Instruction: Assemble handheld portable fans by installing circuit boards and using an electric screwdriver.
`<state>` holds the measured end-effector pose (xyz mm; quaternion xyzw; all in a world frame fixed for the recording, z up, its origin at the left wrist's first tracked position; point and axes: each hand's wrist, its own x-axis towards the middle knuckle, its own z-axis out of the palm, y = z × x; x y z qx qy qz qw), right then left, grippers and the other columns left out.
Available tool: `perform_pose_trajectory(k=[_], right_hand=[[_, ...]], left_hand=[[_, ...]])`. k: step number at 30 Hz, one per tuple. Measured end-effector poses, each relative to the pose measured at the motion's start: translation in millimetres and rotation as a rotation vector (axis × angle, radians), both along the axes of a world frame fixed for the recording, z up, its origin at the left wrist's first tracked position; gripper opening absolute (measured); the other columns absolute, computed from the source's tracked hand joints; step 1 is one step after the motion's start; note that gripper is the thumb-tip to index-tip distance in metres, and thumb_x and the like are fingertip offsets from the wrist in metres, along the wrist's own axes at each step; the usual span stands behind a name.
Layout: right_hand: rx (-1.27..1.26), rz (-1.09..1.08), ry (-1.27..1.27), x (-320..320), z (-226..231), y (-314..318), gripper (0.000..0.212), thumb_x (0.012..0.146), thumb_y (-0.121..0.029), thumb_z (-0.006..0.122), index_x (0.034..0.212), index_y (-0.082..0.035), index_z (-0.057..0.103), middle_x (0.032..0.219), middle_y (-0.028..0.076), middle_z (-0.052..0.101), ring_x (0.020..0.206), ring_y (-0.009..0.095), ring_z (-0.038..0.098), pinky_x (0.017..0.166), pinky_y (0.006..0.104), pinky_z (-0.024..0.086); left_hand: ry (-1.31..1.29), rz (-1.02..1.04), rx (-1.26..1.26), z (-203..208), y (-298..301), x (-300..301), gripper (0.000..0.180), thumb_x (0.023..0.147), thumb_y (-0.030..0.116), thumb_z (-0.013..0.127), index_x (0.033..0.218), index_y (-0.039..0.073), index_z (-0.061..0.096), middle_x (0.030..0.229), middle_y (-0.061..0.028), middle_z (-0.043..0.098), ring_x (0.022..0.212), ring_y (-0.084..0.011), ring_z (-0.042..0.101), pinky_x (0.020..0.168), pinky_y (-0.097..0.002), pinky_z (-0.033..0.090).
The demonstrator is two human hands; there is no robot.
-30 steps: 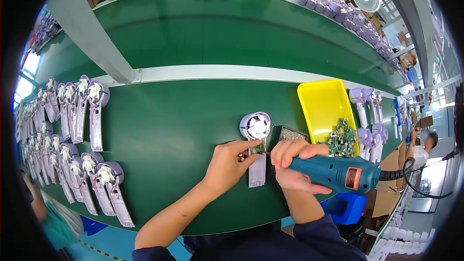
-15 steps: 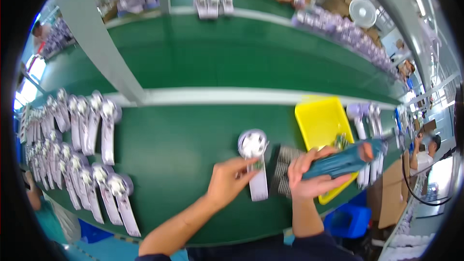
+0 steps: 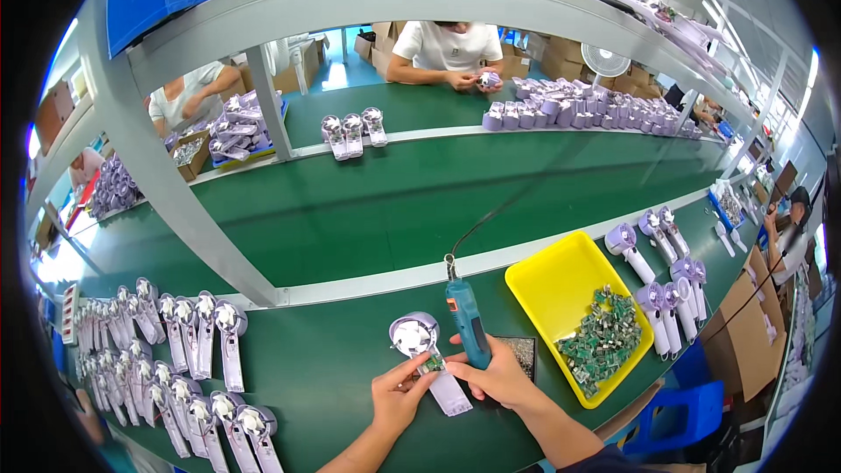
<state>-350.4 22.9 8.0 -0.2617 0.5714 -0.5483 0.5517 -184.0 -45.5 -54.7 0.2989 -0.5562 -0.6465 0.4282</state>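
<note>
Purple-and-white plastic fans [image 3: 232, 361] lie in rows at left on the flat green surface [image 3: 337, 368]. Right of the middle purple-and-white plastic fan [image 3: 451, 396], a yellow plastic tray [image 3: 545, 298] has small green circuit boards [image 3: 604, 342] inside.

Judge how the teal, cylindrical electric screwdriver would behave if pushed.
The screwdriver, held in the right hand, would probably topple if stood up, being long and narrow, and might roll lying down, given its rounded body. It looks hard-cased, so likely stiff.
</note>
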Motion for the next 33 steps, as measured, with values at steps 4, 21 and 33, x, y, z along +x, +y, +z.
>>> perform_pose_trajectory(k=[4, 21, 33], right_hand=[[-0.013, 0.007, 0.004, 3.7, -5.9, -3.4, 0.051, 0.085, -0.013, 0.075, 0.127, 0.0, 0.048, 0.096, 0.011, 0.068, 0.048, 0.005, 0.049, 0.042, 0.0213, 0.038], [-0.015, -0.084, -0.104, 28.5, -17.9, -2.1, 0.043, 0.088, -0.007, 0.07, 0.125, -0.001, 0.049, 0.089, 0.009, 0.066, 0.05, 0.009, 0.051, 0.044, 0.0258, 0.041], [-0.062, -0.079, -0.266, 35.0, -19.3, -2.9, 0.04, 0.091, -0.009, 0.068, 0.125, 0.001, 0.048, 0.087, 0.008, 0.064, 0.051, 0.008, 0.05, 0.044, 0.0247, 0.042]], left_hand=[[-0.059, 0.034, -0.087, -0.2, -4.3, 1.1, 0.033, 0.087, -0.004, 0.068, 0.119, 0.0, 0.067, 0.104, -0.0111, 0.071, 0.09, -0.0106, 0.065, 0.072, -0.0225, 0.051], [-0.324, 0.281, -0.337, 1.0, 7.3, 0.0, 0.02, 0.101, 0.009, 0.045, 0.115, 0.0, 0.057, 0.088, -0.0166, 0.068, 0.077, -0.025, 0.068, 0.068, -0.0345, 0.052], [-0.339, 0.312, -0.362, 5.6, 8.7, 2.2, 0.017, 0.102, 0.013, 0.044, 0.11, -0.001, 0.047, 0.079, -0.0172, 0.066, 0.065, -0.025, 0.065, 0.058, -0.0359, 0.049]])
